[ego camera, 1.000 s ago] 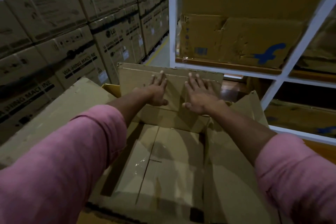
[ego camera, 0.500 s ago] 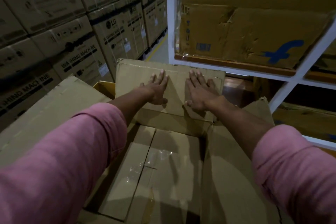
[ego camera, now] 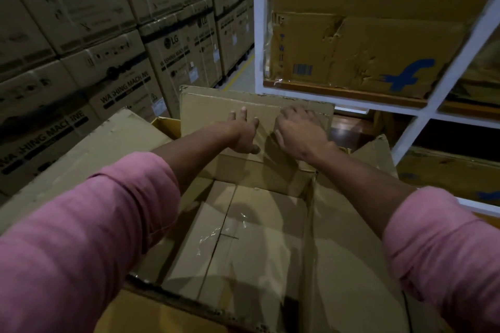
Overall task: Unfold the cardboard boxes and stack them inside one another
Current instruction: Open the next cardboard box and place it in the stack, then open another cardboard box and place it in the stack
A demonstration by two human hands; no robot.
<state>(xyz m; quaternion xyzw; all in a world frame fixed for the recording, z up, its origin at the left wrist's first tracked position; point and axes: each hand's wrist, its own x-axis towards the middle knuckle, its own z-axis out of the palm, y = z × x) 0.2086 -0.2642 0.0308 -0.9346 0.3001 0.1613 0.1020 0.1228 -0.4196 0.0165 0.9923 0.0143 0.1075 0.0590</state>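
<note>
both hands, left hand (ego camera: 243,134) and right hand (ego camera: 297,131), press loosely curled fingers, clamped on nothing, against the upright far flap (ego camera: 216,108) of the open brown cardboard box (ego camera: 243,224) directly below, apparently to fold that flap outward and keep the cavity clear for nesting.

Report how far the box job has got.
Done: one open box stands unfolded, its taped bottom showing. In hand: the left hand and right hand press on its far flap. Left: nothing shows nested inside it yet, so stacking remains; further folded boxes cannot be made out.
</note>
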